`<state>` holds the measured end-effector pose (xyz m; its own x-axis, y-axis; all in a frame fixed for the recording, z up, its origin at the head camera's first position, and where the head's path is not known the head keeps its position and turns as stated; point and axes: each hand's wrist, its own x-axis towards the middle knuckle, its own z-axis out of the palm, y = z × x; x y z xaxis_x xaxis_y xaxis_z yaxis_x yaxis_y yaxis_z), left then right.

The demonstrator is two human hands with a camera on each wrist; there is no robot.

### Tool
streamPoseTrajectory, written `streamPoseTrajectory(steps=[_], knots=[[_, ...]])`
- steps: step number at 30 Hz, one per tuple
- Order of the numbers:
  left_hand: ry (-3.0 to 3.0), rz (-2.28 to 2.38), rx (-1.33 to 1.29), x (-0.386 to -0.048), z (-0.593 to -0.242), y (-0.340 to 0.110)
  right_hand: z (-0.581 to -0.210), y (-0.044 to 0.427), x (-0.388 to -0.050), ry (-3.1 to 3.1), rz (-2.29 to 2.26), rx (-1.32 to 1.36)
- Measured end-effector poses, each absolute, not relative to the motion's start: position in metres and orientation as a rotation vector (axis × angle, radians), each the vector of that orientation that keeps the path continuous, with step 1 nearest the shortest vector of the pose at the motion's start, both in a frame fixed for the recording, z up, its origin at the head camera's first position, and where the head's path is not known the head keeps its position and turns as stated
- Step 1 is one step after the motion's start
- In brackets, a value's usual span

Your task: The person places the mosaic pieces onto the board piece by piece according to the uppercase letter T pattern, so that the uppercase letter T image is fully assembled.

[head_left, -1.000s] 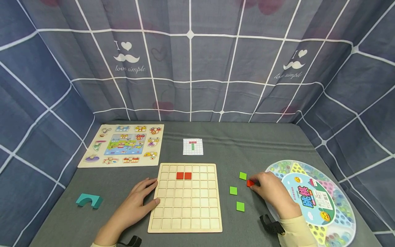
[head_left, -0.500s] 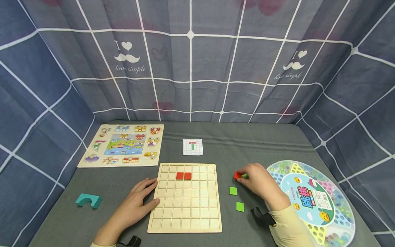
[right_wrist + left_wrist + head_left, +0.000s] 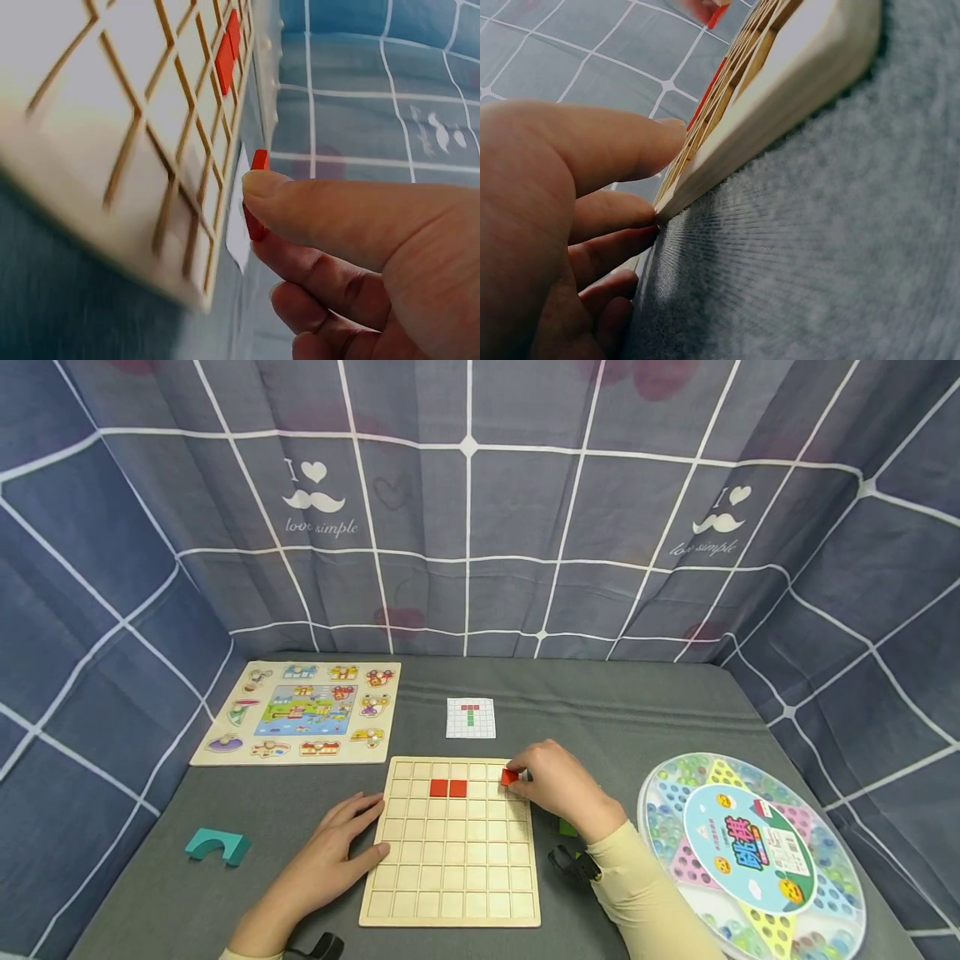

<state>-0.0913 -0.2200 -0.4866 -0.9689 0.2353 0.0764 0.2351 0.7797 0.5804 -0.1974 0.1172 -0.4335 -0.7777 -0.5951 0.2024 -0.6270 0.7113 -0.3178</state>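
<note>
My right hand (image 3: 566, 789) pinches a red square tile (image 3: 507, 777) between thumb and fingertips, above the far right part of the wooden grid board (image 3: 450, 881). In the right wrist view this tile (image 3: 259, 161) is held on edge, apart from the board. Two red tiles (image 3: 447, 788) lie side by side in the board's second row. My left hand (image 3: 330, 852) touches the board's left edge with its thumb and fingers extended. Beneath the right wrist, a green tile (image 3: 567, 828) shows partly; other green tiles are mostly hidden by the arm.
Behind the board lies a small card (image 3: 471, 731) with a red and green T pattern. A picture puzzle board (image 3: 393, 718) sits at the back left, a teal arch block (image 3: 217, 843) at the left. A round game board (image 3: 750, 852) lies at the right.
My right hand has carried the red tile leftward from beside the green tiles to above the grid board. The left hand has stayed at the board's edge.
</note>
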Motion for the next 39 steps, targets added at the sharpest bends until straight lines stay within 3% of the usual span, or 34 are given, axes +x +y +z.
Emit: streamPoseTrajectory(steps=[9,22,39], knots=[[2.95,0.968,0.388,-0.092,-0.487,-0.221,-0.445,0.082,-0.207,-2.783,0.555,1.192],[2.957,0.978,0.39,-0.091,-0.488,-0.22,-0.449,0.072,-0.204,-2.811,0.49,1.237],[2.955,0.986,0.391,-0.091,-0.489,-0.22,-0.435,0.122,-0.191,-2.91,0.648,0.953]])
